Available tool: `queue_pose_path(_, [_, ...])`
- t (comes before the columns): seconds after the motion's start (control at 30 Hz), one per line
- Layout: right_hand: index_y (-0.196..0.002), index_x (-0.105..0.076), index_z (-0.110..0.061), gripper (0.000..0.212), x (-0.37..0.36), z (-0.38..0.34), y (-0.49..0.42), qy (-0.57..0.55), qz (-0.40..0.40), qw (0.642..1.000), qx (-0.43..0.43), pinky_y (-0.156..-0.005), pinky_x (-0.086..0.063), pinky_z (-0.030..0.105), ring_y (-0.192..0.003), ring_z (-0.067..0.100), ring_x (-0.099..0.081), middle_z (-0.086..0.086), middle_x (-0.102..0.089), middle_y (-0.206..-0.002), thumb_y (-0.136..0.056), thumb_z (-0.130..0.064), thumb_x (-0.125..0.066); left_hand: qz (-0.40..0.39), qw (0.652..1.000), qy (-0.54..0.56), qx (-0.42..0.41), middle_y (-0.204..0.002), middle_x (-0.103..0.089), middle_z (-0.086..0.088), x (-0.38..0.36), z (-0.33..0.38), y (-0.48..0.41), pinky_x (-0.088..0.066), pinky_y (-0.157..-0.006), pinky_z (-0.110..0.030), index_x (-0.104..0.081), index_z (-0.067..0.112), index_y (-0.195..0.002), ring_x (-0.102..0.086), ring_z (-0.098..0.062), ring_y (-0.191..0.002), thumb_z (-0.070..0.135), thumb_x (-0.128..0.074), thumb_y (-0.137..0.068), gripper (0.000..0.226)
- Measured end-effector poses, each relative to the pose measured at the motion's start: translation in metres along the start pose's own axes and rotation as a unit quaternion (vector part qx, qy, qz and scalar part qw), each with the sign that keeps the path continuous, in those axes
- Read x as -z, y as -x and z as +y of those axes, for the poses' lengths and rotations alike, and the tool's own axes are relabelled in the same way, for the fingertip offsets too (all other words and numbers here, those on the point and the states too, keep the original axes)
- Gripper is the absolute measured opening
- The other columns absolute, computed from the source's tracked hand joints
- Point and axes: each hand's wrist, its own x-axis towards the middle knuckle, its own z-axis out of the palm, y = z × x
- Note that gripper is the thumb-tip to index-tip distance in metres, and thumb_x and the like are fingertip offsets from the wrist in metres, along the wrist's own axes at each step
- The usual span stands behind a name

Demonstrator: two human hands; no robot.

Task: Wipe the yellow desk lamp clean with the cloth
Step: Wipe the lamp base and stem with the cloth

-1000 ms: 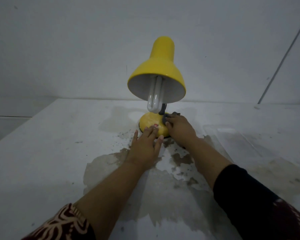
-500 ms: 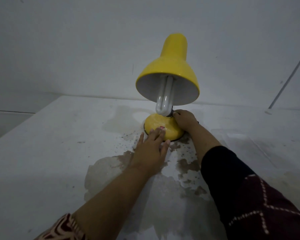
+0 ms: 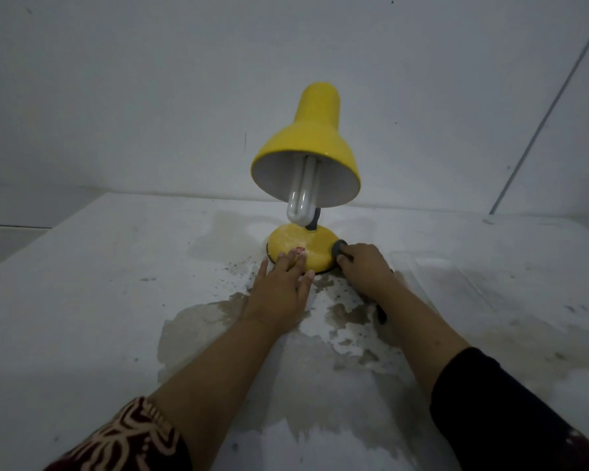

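Note:
The yellow desk lamp (image 3: 308,144) stands on a white table, its shade tilted toward me with a white bulb (image 3: 300,195) inside. Its round yellow base (image 3: 315,244) is dusty. My left hand (image 3: 279,287) lies flat with straight fingers, fingertips pressing on the front of the base. My right hand (image 3: 363,266) grips a dark grey cloth (image 3: 338,248) and holds it against the base's right side. A strip of the cloth hangs out under my right wrist.
The white table (image 3: 82,317) bears large grey stains and dark specks in front of the lamp. A clear plastic sheet or tray (image 3: 456,283) lies to the right. A white wall stands behind, with a thin grey rod (image 3: 541,124) leaning at the right.
My right hand with the cloth has come from the back of the base around to its right side. My left hand stays pressed on the base's front.

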Motion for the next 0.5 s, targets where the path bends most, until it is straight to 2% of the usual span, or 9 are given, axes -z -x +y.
queue_pose_path(0.1, [-0.113, -0.065, -0.002, 0.030, 0.015, -0.001, 0.021, -0.043, -0.036, 0.998, 0.031, -0.076, -0.040, 0.030, -0.096, 0.029, -0.059, 0.016, -0.067, -0.106, -0.096, -0.016, -0.045, -0.002, 1.000, 0.005, 0.004, -0.157, -0.019, 0.003, 0.002, 0.002, 0.001, 0.002, -0.118, -0.038, -0.025, 0.023, -0.145, -0.012, -0.018, -0.146, 0.041, -0.024, -0.098, 0.050])
queue_pose_path(0.17, [-0.117, -0.066, -0.006, 0.029, 0.028, 0.000, 0.026, -0.122, -0.038, 0.991, 0.026, -0.081, -0.044, 0.029, -0.096, 0.026, -0.061, 0.011, -0.068, -0.108, -0.094, -0.017, -0.050, 0.000, 1.000, 0.012, 0.006, -0.157, -0.019, 0.004, 0.003, 0.004, 0.002, 0.002, -0.118, -0.038, -0.026, 0.023, -0.144, -0.012, -0.017, -0.146, 0.041, -0.025, -0.098, 0.050])
queue_pose_path(0.23, [-0.117, -0.066, -0.008, 0.030, 0.036, 0.002, 0.017, -0.188, 0.033, 0.982, 0.002, -0.085, -0.048, 0.032, -0.094, 0.027, -0.064, 0.015, -0.071, -0.105, -0.092, -0.019, -0.054, 0.004, 1.000, 0.015, 0.006, -0.157, -0.020, 0.005, 0.003, 0.004, 0.002, 0.002, -0.118, -0.037, -0.027, 0.024, -0.144, -0.013, -0.016, -0.146, 0.041, -0.025, -0.098, 0.049])
queue_pose_path(0.3, [-0.112, -0.069, -0.006, 0.028, 0.034, 0.004, -0.004, -0.185, 0.112, 0.976, -0.010, -0.077, -0.042, 0.024, -0.087, 0.022, -0.062, 0.016, -0.070, -0.091, -0.091, -0.020, -0.058, 0.007, 1.000, 0.014, 0.007, -0.157, -0.021, 0.005, 0.002, 0.004, 0.002, 0.002, -0.118, -0.037, -0.027, 0.025, -0.144, -0.014, -0.016, -0.146, 0.041, -0.024, -0.098, 0.049])
queue_pose_path(0.33, [-0.109, -0.071, -0.003, 0.028, 0.030, 0.004, -0.016, -0.170, 0.132, 0.977, -0.007, -0.075, -0.039, 0.023, -0.091, 0.023, -0.061, 0.015, -0.067, -0.089, -0.090, -0.020, -0.059, 0.009, 1.000, 0.013, 0.007, -0.157, -0.021, 0.006, 0.002, 0.004, 0.002, 0.003, -0.118, -0.037, -0.027, 0.025, -0.144, -0.014, -0.016, -0.146, 0.041, -0.024, -0.098, 0.049])
queue_pose_path(0.37, [-0.108, -0.071, -0.002, 0.028, 0.025, 0.002, -0.028, -0.157, 0.138, 0.978, -0.004, -0.077, -0.038, 0.025, -0.102, 0.026, -0.060, 0.015, -0.065, -0.097, -0.089, -0.020, -0.060, 0.009, 1.000, 0.013, 0.008, -0.157, -0.021, 0.006, 0.002, 0.003, 0.002, 0.003, -0.118, -0.037, -0.027, 0.025, -0.144, -0.014, -0.015, -0.146, 0.042, -0.023, -0.098, 0.049])
queue_pose_path(0.4, [-0.113, -0.069, -0.004, 0.030, 0.020, 0.000, -0.038, -0.150, 0.128, 0.980, -0.005, -0.087, -0.038, 0.027, -0.116, 0.028, -0.054, 0.016, -0.061, -0.114, -0.090, -0.021, -0.060, 0.010, 1.000, 0.014, 0.008, -0.157, -0.021, 0.006, 0.001, 0.003, 0.002, 0.003, -0.118, -0.037, -0.027, 0.026, -0.144, -0.013, -0.015, -0.146, 0.042, -0.023, -0.098, 0.049])
queue_pose_path(0.47, [-0.129, -0.058, -0.012, 0.037, 0.005, -0.007, -0.052, -0.113, 0.055, 0.992, -0.006, -0.108, -0.029, 0.028, -0.135, 0.027, -0.039, 0.014, -0.043, -0.146, -0.095, -0.025, -0.051, 0.010, 1.000, 0.015, 0.010, -0.157, -0.020, 0.008, 0.000, 0.002, 0.001, 0.004, -0.118, -0.037, -0.026, 0.026, -0.144, -0.013, -0.013, -0.146, 0.042, -0.023, -0.098, 0.049])
queue_pose_path(0.5, [-0.135, -0.051, -0.015, 0.040, -0.003, -0.009, -0.054, -0.087, 0.015, 0.996, -0.001, -0.113, -0.024, 0.031, -0.140, 0.026, -0.033, 0.012, -0.036, -0.152, -0.097, -0.027, -0.045, 0.010, 1.000, 0.016, 0.011, -0.157, -0.020, 0.008, 0.000, 0.002, 0.002, 0.004, -0.118, -0.037, -0.025, 0.027, -0.144, -0.012, -0.013, -0.146, 0.042, -0.023, -0.098, 0.049])
